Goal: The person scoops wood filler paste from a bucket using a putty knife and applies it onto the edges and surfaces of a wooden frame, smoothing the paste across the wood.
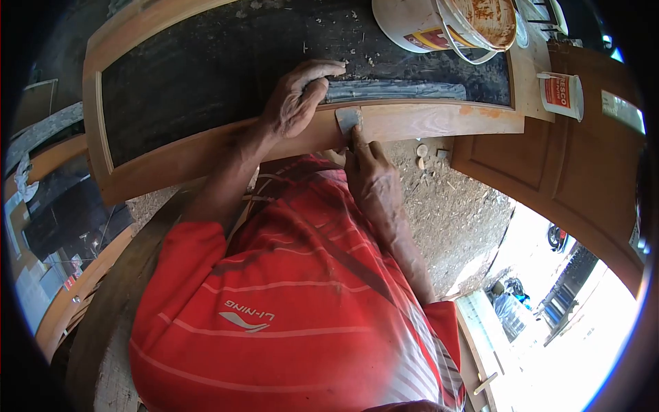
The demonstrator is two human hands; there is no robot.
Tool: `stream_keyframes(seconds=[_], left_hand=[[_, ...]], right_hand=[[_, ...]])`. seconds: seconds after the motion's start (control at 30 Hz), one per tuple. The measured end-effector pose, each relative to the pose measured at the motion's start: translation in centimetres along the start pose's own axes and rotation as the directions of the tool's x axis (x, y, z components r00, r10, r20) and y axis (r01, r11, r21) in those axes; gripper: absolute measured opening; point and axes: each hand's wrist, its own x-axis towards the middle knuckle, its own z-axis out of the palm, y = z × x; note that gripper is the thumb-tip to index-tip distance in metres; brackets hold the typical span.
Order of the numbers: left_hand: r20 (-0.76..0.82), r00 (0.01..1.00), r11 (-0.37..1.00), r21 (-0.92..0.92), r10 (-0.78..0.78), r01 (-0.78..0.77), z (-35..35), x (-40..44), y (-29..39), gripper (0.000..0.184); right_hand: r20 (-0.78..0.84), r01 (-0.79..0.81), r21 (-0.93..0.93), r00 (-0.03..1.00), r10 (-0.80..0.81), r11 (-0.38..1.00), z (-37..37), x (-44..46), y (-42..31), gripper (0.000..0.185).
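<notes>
My right hand (373,175) is closed on a flat metal scraper (349,120), a finger pressed along its blade. The blade lies on the near wooden edge of a framed panel (443,121), where pale wood meets a browner stretch. My left hand (300,98) rests farther left over the dark inset, its fingers bent toward the right, and I cannot make out anything in it. Beside its fingertips a grey-blue strip (398,91) lies along the inner edge of the frame.
A white bucket (412,24) smeared with orange-brown stands on the panel's far right. A smaller white tub (563,96) with a red label is beyond the panel's right end. A brown wooden door (528,154) stands at the right. Debris covers the ground (453,199).
</notes>
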Motion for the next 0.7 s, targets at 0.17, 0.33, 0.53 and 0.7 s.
stream_keyframes(seconds=[0.17, 0.33, 0.53, 0.7], left_hand=[[-0.015, 0.999, 0.999, -0.029, -0.036, 0.035, 0.1, -0.1, -0.2, 0.036], [-0.028, 0.990, 0.987, -0.082, -0.141, 0.139, 0.2, -0.1, 0.5, 0.037], [-0.050, 0.993, 0.992, -0.073, -0.103, 0.099, 0.3, -0.2, -0.8, 0.038], [-0.065, 0.990, 0.989, -0.093, -0.123, 0.117, 0.3, -0.2, -0.3, 0.038]], right_hand=[[-0.038, 0.004, 0.067, 0.999, -0.001, 0.998, 0.4, -0.3, 0.3, 0.053], [0.018, 0.004, 0.076, 1.000, -0.005, 0.997, -1.6, -0.3, 0.6, 0.051], [0.015, 0.134, 0.032, 0.991, -0.135, 0.990, -0.3, -0.4, 1.6, 0.049], [0.074, 0.113, 0.084, 0.990, -0.119, 0.990, -5.7, 1.3, 1.2, 0.035]])
